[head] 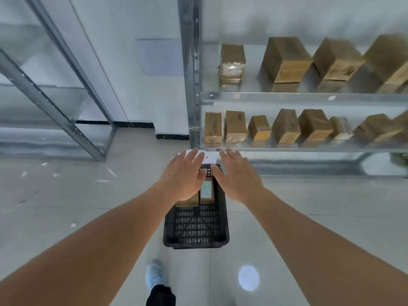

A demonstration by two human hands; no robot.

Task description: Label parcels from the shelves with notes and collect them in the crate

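We see two cardboard parcels [206, 193] lying side by side at the far end of the black crate [196, 226] on the floor, centre frame. Above them our left hand [184, 173] and right hand [237, 175] hover with fingers spread, each grip released, over a white paper note [209, 157]. Shelves [309, 97] of parcels fill the upper right.

black mesh crate [196, 230], brown parcels [284, 62] (some taped), white note [208, 157]

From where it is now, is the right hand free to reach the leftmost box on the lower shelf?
Probably yes. The right hand is open and holds nothing, and the leftmost box stands at the open shelf front with nothing before it. Depth is hard to judge, so a lean may be needed.
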